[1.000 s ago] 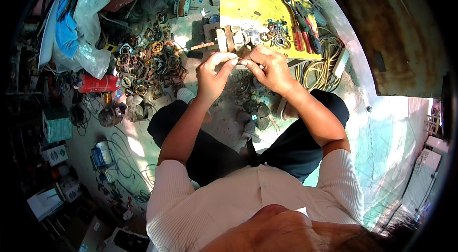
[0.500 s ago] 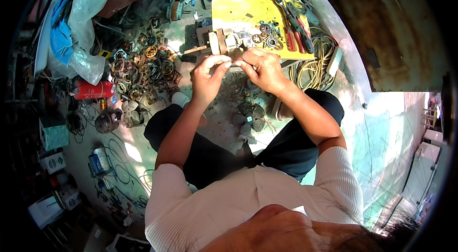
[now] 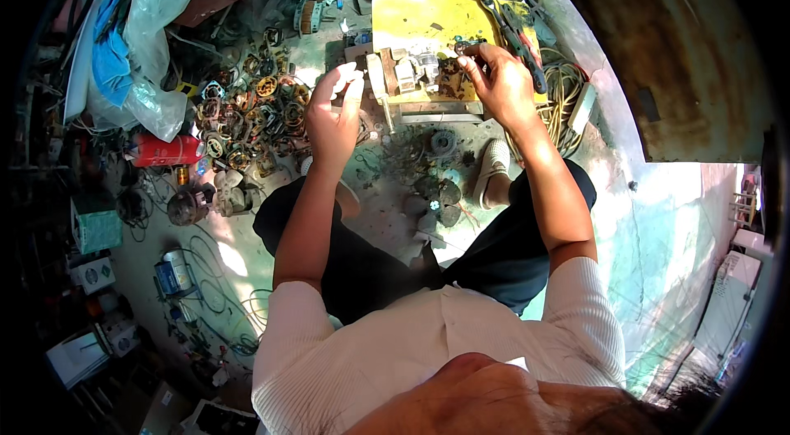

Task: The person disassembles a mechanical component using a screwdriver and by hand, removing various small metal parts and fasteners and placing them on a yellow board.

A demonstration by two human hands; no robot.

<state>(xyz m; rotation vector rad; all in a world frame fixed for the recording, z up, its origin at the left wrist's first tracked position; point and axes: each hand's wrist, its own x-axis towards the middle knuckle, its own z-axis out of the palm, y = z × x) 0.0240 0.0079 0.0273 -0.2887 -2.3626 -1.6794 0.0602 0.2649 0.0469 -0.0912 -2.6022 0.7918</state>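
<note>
My left hand (image 3: 332,116) is raised just left of the vise (image 3: 401,73), thumb and fingertips brought together in a pinch. Whatever is between them is too small to make out. Over the right part of a yellow board (image 3: 411,19), my right hand (image 3: 504,91) has its thumb and forefinger bent close together at a group of small metal parts (image 3: 461,46). Its palm hides most of these parts, and I cannot make out what lies between the fingertips. A vise handle (image 3: 387,116) hangs down at the board's near left corner.
Pliers (image 3: 518,38) and other hand tools lie at the board's right edge. A coiled cable (image 3: 563,83) is beyond them. Left of the vise, a heap of copper-coloured motor parts (image 3: 255,110) covers the floor, beside a red cylinder (image 3: 164,150). A fan-shaped part (image 3: 436,196) lies between my feet.
My hands have come apart from their meeting point before the vise. The left has drawn left and up; the right has moved right and forward over the small parts.
</note>
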